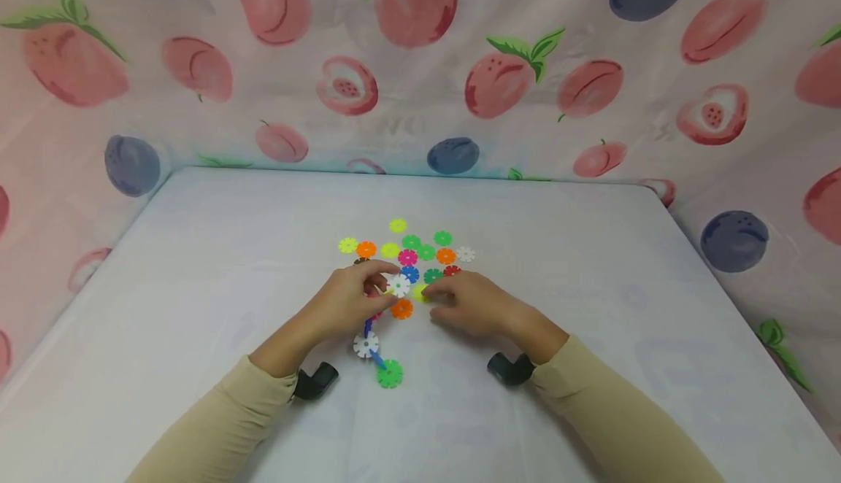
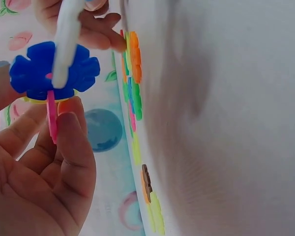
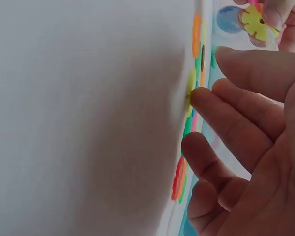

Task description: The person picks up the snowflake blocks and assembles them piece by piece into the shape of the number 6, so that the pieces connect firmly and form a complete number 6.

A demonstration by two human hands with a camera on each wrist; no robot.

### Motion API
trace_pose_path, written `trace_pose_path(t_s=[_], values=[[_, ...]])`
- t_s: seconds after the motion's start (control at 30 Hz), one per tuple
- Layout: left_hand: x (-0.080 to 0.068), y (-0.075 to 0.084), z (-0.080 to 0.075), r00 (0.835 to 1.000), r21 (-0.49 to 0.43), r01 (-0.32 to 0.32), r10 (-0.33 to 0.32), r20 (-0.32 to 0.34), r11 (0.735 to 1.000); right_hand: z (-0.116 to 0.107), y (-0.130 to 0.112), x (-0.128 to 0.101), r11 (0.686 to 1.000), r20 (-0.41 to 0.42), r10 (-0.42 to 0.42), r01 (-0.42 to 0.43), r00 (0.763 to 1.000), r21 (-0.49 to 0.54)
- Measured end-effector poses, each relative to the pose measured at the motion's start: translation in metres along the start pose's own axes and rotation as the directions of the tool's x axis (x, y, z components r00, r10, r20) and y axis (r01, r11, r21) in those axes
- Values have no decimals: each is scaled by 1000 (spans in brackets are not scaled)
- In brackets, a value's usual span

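**While Steadying the Chain, Reaching Into the Pile**

While pinching a chain of slotted plastic snowflake discs (image 1: 377, 337) in the left hand (image 1: 348, 300), lifting its upper end just off the white cloth-covered table (image 1: 197, 264). Curling thumb and fingers round the cluster there: a flat blue disc (image 2: 54, 71), a white disc (image 2: 68, 34) slotted edge-on through it, and a thin pink disc (image 2: 51, 115) beneath. Gripping low on the pink one, apparently to leave the upper slots free and facing the other hand. Letting the tail trail toward the body, ending in a bright green disc (image 1: 390, 374) lying flat on the cloth.

Over on the other side, stretching the right hand (image 1: 476, 304) out low and mostly open, fingers only loosely bent, holding nothing. Pressing one fingertip (image 3: 199, 96) against the rim of a yellow-green plastic disc (image 3: 191, 91) flat on the table, seemingly to tip up an edge. Working at the near fringe of the loose spread of coloured discs (image 1: 420, 253), all within easy reach, just beyond both hands.
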State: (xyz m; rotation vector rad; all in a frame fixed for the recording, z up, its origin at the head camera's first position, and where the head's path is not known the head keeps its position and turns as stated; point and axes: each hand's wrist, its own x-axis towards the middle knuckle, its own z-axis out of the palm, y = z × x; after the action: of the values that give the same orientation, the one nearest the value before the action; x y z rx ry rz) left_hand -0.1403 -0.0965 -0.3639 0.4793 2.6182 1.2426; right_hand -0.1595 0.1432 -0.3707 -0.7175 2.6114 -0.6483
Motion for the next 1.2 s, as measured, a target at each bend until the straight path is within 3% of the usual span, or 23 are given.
trace_pose_path(t_s=[0.3, 0.47, 0.8, 1.03, 1.2], values=[[0, 0, 1, 1000, -9, 11, -11, 7, 1000, 0, 5, 2, 997, -104, 70, -66, 992, 43], [0, 0, 2, 1000, -7, 24, -24, 12, 1000, 2, 2, 10, 999, -83, 41, -39, 996, 33], [1, 0, 2, 999, 6, 31, -31, 25, 999, 1, 1, 9, 989, 0, 126, -125, 992, -72], [0, 2, 3, 1000, -9, 22, -21, 23, 1000, -2, 2, 4, 990, 35, 134, -135, 990, 31], [0, 2, 3, 1000, 6, 6, -6, 18, 1000, -5, 3, -2, 988, -63, 90, -81, 994, 131]])
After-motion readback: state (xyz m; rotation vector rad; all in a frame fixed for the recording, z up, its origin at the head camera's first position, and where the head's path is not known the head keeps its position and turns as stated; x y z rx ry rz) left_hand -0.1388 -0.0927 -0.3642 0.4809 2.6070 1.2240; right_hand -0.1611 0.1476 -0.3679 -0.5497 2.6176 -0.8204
